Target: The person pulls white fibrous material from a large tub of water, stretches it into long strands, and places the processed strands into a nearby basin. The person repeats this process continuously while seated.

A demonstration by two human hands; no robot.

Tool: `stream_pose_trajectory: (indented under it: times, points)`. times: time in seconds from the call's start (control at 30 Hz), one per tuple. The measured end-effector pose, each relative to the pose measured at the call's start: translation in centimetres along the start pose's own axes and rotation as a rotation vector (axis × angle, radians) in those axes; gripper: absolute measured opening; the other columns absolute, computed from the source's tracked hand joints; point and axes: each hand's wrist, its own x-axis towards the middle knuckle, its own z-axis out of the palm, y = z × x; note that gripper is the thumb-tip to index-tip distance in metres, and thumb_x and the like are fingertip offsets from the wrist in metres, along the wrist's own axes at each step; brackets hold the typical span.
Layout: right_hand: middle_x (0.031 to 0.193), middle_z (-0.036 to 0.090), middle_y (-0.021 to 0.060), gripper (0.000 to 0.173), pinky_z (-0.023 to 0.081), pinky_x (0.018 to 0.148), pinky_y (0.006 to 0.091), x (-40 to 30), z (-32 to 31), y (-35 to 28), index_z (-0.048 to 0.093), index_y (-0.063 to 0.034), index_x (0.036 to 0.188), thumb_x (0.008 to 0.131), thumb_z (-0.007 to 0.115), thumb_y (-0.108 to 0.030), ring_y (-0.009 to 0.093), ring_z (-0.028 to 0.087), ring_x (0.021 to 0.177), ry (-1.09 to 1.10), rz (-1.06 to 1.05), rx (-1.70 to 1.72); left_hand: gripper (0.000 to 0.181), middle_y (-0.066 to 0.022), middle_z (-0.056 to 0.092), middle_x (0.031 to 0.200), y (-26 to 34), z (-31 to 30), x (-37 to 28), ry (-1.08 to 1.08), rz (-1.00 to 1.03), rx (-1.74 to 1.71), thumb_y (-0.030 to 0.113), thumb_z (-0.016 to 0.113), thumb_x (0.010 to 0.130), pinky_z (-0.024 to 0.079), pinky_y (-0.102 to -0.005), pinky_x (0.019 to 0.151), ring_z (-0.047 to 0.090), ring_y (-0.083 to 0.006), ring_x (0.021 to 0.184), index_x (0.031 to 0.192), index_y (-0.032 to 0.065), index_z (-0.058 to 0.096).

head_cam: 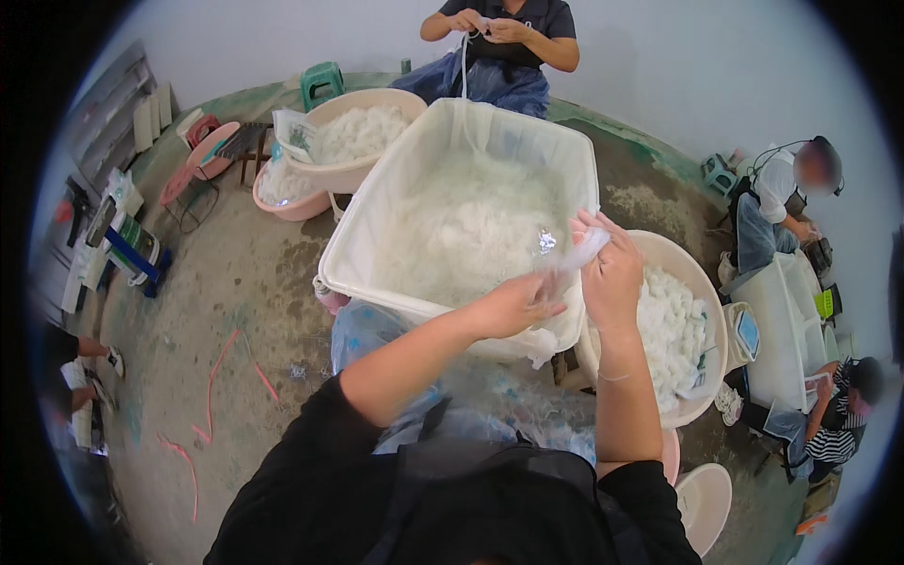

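A white plastic tub (pixel 406 302) of cloudy water stands before me, with pale wet fibre (pixel 480 233) massed in it. Above its right front corner, my right hand (pixel 613 265) pinches a wad of translucent white fibre (pixel 593 246), fingers pointing up. My left hand (pixel 519 304) is motion-blurred beside the trailing end of that wad, over the tub's front rim; whether its fingers grip any fibre is unclear. A small white tuft (pixel 542 347) hangs on the outside of the front rim.
A cream basin (pixel 715 318) of white fibre clumps adjoins the tub at right; another basin (pixel 399 99) stands behind left. Across the tub a person (pixel 512 63) handles white material. Two people sit by white tubs (pixel 773 339) at right. Pink strips (pixel 212 374) lie on the floor.
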Motion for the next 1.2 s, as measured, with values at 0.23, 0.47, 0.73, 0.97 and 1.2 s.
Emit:
stream_pose_trajectory:
  times: [0.23, 0.47, 0.73, 0.97, 1.2]
  points:
    - [0.12, 0.056, 0.0073, 0.023, 0.038, 0.093, 0.0363, 0.0, 0.5, -0.5, 0.066, -0.0017, 0.095, 0.084, 0.048, -0.011, 0.026, 0.046, 0.118, 0.005, 0.385, 0.913, 0.026, -0.0044, 0.049, 0.087, 2.4, 0.2, 0.8, -0.103, -0.118, -0.711, 0.029, 0.041, 0.094, 0.041, -0.0297, 0.08, 0.05, -0.0151, 0.083, 0.098, 0.0045, 0.047]
    - [0.117, 0.057, 0.0083, 0.022, 0.045, 0.081, 0.0343, -1.0, -0.4, 3.6, 0.062, 0.002, 0.086, 0.085, 0.054, -0.019, 0.021, 0.057, 0.095, -0.252, 0.581, 1.148, 0.032, 0.0001, 0.044, 0.072, 2.6, -3.2, -0.2, -0.146, -0.377, -0.916, 0.036, 0.04, 0.094, 0.042, -0.03, 0.069, 0.047, -0.0143, 0.068, 0.08, 0.0084, 0.049]
    - [0.105, 0.059, 0.0064, 0.018, 0.043, 0.08, 0.036, 0.3, -1.5, -0.9, 0.066, -0.01, 0.088, 0.074, 0.061, -0.021, 0.027, 0.054, 0.093, -0.42, 0.011, 0.044, 0.049, -0.0066, 0.052, 0.077, 4.1, -5.2, 1.3, 0.175, 0.313, 0.5, 0.047, 0.034, 0.092, 0.042, -0.0338, 0.072, 0.051, -0.0197, 0.077, 0.083, 0.0053, 0.057]
    - [0.134, 0.041, 0.0125, 0.032, 0.031, 0.098, 0.0392, 0.0, -2.1, 2.8, 0.065, -0.0099, 0.102, 0.073, 0.065, -0.021, 0.025, 0.04, 0.121, -0.328, 0.225, 0.823, 0.05, 0.0019, 0.039, 0.071, 3.9, -1.2, 0.7, 0.178, -0.062, -0.513, 0.047, 0.028, 0.093, 0.035, -0.0269, 0.063, 0.038, -0.0122, 0.067, 0.108, 0.005, 0.05]
    - [0.136, 0.038, 0.0102, 0.043, 0.033, 0.096, 0.0441, -1.0, -1.8, 6.9, 0.046, -0.0085, 0.119, 0.088, 0.051, -0.037, 0.025, 0.033, 0.127, 0.1, 0.578, 1.395, 0.028, 0.0047, 0.033, 0.063, 0.3, -1.8, -0.5, -0.138, -0.365, -0.567, 0.028, 0.032, 0.088, 0.031, -0.025, 0.055, 0.032, -0.0095, 0.058, 0.093, 0.0075, 0.051]
